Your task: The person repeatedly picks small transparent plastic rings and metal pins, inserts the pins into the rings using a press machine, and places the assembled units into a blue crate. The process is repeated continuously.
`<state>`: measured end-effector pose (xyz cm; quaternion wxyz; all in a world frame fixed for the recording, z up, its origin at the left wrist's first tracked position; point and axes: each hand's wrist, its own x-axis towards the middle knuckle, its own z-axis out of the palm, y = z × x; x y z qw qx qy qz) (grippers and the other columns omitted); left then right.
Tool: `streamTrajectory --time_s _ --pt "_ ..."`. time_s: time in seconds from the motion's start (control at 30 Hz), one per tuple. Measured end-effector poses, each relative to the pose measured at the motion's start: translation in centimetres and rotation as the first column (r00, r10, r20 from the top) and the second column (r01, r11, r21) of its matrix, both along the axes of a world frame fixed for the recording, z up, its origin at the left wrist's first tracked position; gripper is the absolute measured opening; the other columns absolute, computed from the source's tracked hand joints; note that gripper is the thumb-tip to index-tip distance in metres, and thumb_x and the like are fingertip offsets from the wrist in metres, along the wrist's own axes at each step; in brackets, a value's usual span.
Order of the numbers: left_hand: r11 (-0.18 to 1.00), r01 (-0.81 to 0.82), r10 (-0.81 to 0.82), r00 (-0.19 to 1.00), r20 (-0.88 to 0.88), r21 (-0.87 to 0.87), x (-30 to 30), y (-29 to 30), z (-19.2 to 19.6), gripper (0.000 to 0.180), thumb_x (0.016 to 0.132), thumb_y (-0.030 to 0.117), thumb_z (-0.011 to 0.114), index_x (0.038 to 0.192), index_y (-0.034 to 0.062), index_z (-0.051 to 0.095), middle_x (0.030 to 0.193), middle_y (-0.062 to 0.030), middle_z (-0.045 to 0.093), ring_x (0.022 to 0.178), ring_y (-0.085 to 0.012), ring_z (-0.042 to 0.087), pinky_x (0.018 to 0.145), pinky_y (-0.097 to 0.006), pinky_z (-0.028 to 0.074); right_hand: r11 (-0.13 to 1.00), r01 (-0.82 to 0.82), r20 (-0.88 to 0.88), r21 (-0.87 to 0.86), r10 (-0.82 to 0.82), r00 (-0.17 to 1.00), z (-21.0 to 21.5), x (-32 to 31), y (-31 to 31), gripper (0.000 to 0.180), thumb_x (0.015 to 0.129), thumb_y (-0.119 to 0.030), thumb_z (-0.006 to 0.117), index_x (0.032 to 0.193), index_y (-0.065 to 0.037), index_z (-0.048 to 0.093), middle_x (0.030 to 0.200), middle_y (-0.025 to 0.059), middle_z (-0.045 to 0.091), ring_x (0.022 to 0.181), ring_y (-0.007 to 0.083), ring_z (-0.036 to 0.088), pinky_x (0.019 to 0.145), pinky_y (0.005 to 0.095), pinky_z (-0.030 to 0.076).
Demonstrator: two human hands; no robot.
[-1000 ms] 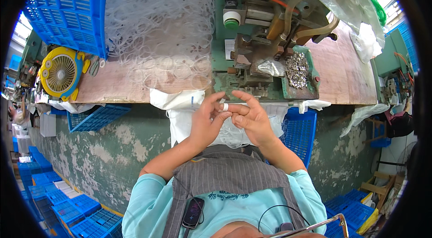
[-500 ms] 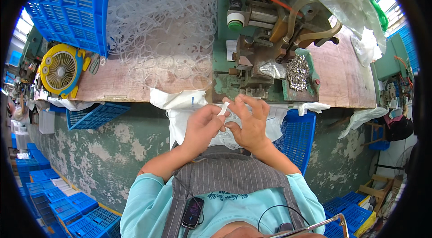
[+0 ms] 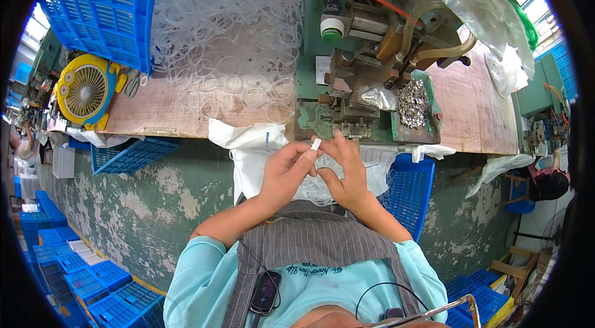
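My left hand (image 3: 284, 174) is closed, with thumb and fingers pinching a small white strip (image 3: 316, 144) whose short end sticks up past the fingertips. Close on its right, my right hand (image 3: 349, 179) has thumb and fingers apart; one fingertip is at or against the strip, and I cannot tell if it touches. Both hands are in front of my body, over a white cloth (image 3: 248, 137) that hangs from the table edge. Clear plastic rings (image 3: 313, 193) lie on the cloth below my hands, partly hidden by them.
A green press machine (image 3: 356, 89) stands ahead, with a tray of small metal parts (image 3: 413, 104). Many loose clear rings (image 3: 217, 37) cover the wooden table (image 3: 149, 108) beside a blue crate (image 3: 102, 12) and a yellow fan (image 3: 85, 91). Another blue crate (image 3: 414, 185) is at my right.
The white strip shows a shorter end and has shifted slightly right. My right hand's fingers have drawn closer together beside it. The whole view has shifted slightly.
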<state>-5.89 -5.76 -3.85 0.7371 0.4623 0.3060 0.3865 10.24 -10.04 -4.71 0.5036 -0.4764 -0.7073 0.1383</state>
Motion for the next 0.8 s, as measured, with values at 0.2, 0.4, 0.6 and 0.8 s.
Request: streamTrajectory --time_s 0.2,0.4,0.6,0.8 --pt "1.0 -0.009 0.008 1.0 -0.021 -0.026 0.0 0.13 -0.13 0.017 0.096 0.014 0.058 0.104 -0.0008 0.062 0.093 -0.0025 0.065 0.073 -0.0059 0.056 0.066 -0.021 0.046 0.999 -0.014 -0.03 0.033 0.015 0.999 -0.19 -0.06 0.21 0.068 0.076 0.0 0.069 0.139 -0.003 0.044 0.107 0.0114 0.065 0.1 0.0301 0.057 0.085 0.0381 0.048" --pt "0.999 -0.019 0.019 1.0 -0.006 -0.05 0.05 0.12 -0.35 0.017 0.096 0.014 0.059 0.104 -0.0007 0.063 0.086 -0.0013 0.063 0.072 -0.005 0.055 0.064 -0.021 0.044 0.999 0.004 -0.035 -0.037 -0.006 0.999 -0.02 -0.21 0.08 0.06 0.075 -0.001 0.07 0.133 -0.001 0.052 0.108 0.0111 0.065 0.099 0.0294 0.058 0.085 0.0375 0.048" --pt "0.998 -0.014 0.013 1.0 -0.019 -0.063 -0.02 0.23 -0.47 0.019 0.097 0.018 0.058 0.103 0.0007 0.063 0.074 0.0017 0.059 0.065 -0.0031 0.05 0.057 -0.019 0.038 0.999 0.004 -0.034 -0.052 -0.006 0.999 0.1 -0.37 0.16 0.056 0.075 -0.002 0.07 0.129 -0.002 0.056 0.108 0.0115 0.066 0.099 0.0295 0.058 0.085 0.0373 0.048" --pt "0.997 -0.034 0.032 0.999 -0.03 -0.073 0.05 0.24 -0.62 0.019 0.097 0.019 0.057 0.102 0.0015 0.064 0.069 0.0027 0.057 0.061 -0.002 0.047 0.054 -0.018 0.035 0.998 0.013 -0.031 -0.068 -0.016 0.999 -0.04 -0.53 0.13 0.053 0.075 -0.002 0.07 0.127 -0.002 0.058 0.11 0.0124 0.065 0.101 0.0295 0.059 0.084 0.0369 0.049"
